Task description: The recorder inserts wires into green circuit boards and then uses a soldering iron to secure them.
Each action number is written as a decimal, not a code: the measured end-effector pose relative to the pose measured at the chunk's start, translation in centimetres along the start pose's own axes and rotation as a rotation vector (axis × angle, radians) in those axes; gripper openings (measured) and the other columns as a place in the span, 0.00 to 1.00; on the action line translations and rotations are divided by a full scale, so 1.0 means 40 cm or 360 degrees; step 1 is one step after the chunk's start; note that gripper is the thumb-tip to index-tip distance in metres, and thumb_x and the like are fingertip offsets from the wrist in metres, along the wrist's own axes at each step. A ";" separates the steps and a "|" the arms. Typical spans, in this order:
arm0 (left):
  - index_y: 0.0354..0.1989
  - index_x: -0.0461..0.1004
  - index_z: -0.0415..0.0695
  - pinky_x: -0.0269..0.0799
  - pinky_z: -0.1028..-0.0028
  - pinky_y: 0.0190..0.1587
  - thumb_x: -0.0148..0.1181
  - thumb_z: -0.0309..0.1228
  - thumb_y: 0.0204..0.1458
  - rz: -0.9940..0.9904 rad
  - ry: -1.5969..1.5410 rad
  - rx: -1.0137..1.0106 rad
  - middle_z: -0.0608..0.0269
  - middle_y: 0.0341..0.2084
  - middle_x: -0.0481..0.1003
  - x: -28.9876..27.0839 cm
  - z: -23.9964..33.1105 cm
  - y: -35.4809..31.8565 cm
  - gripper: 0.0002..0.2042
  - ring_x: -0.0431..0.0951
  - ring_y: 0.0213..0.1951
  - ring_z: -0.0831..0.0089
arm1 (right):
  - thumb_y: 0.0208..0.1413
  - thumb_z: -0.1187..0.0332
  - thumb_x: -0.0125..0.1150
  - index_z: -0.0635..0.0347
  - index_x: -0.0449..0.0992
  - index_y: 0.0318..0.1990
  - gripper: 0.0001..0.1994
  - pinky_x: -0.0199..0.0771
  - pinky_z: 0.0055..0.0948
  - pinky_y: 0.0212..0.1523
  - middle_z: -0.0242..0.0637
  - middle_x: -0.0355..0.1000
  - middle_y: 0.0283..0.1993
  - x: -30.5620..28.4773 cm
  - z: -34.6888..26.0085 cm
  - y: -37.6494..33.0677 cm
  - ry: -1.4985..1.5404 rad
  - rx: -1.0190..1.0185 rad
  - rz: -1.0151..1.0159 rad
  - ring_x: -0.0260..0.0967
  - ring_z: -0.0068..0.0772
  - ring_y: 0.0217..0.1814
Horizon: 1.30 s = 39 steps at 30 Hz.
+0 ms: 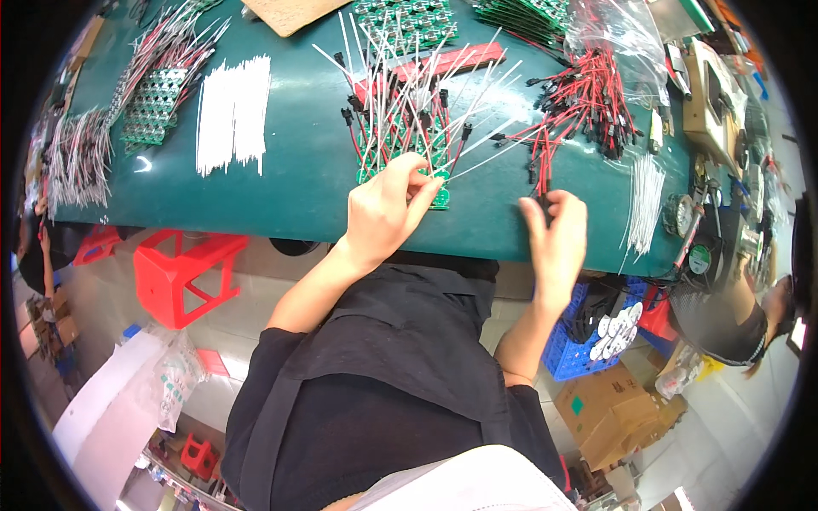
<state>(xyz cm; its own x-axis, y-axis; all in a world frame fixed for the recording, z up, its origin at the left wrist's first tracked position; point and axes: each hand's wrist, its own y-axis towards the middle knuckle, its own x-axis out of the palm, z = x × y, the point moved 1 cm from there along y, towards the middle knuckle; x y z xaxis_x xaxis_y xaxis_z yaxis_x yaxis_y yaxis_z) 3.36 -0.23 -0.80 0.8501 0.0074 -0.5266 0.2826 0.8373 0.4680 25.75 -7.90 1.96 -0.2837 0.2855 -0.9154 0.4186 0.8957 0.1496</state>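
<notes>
My left hand (383,209) is closed in a pinch at the near edge of a green circuit board (440,198); what lies between its fingertips is hidden. Red-and-black wires with black plugs and thin white strips stand up in a tangle over the board. To the right, my right hand (558,243) has its thumb and fingers apart around the near ends of several red-and-black wire leads (543,157). Those leads stick out from a larger pile of leads (596,94) behind them. No firm grip by the right hand can be seen.
A bundle of white strips (234,115) lies on the green table (298,187) at left, another bundle (645,200) at right. Wired boards (153,106) are far left, stacked boards (524,17) at the back. Below are a red stool (183,277) and a blue crate (571,362).
</notes>
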 end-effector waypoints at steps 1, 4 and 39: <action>0.42 0.69 0.41 0.74 0.80 0.23 0.71 0.22 0.47 0.0023 0.0017 0.0003 0.64 0.23 0.78 0.003 0.001 0.003 0.17 0.78 0.22 0.79 | 0.56 0.60 0.66 0.60 0.72 0.40 0.15 0.72 0.36 0.36 0.38 0.67 0.34 0.014 -0.009 -0.001 -0.0036 -0.0023 0.0011 0.69 0.40 0.36; 0.39 0.70 0.41 0.69 0.80 0.20 0.72 0.23 0.47 0.0040 -0.0047 -0.0051 0.65 0.21 0.75 -0.006 0.017 0.006 0.15 0.73 0.18 0.81 | 0.57 0.63 0.64 0.59 0.70 0.34 0.11 0.71 0.39 0.34 0.38 0.67 0.31 0.022 -0.030 0.001 0.0018 -0.0004 -0.0031 0.68 0.40 0.35; 0.36 0.79 0.41 0.70 0.70 0.30 0.69 0.20 0.41 -0.0338 -0.0228 0.0423 0.62 0.28 0.74 -0.029 0.023 -0.009 0.12 0.74 0.27 0.66 | 0.51 0.60 0.70 0.54 0.71 0.31 0.13 0.71 0.35 0.29 0.33 0.69 0.28 0.074 -0.134 -0.045 -0.0002 -0.0133 0.0151 0.71 0.38 0.28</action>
<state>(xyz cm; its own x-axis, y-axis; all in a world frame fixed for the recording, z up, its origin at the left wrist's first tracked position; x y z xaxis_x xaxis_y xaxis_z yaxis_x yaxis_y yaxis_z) 2.67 -1.05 0.30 0.8083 -0.2436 -0.5360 0.5491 0.6403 0.5371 19.51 -6.86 0.99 -0.2451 0.3698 -0.8962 0.3703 0.8900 0.2660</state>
